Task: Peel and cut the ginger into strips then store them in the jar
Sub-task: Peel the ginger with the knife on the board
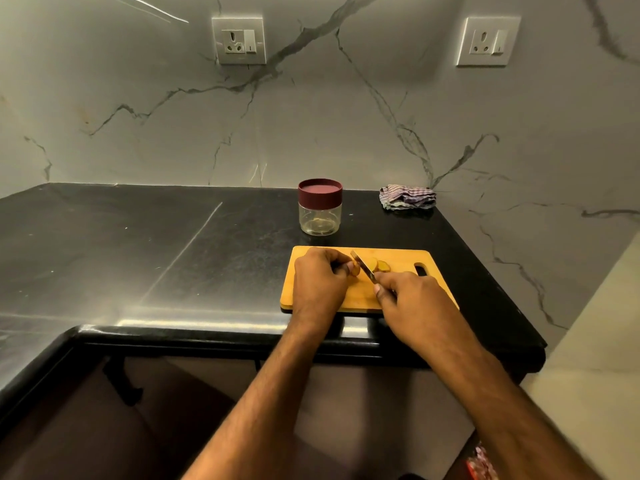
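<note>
A wooden cutting board lies on the black counter near its front edge. My left hand pinches a piece of ginger on the board. My right hand grips a knife, whose blade rests across the ginger, just right of my left fingers. To the right of the blade lie one or two cut ginger slices. A clear jar with a dark red lid on it stands behind the board.
A crumpled checked cloth lies at the back right corner of the black counter. The marble wall carries two sockets. The counter ends a little to the right of the board.
</note>
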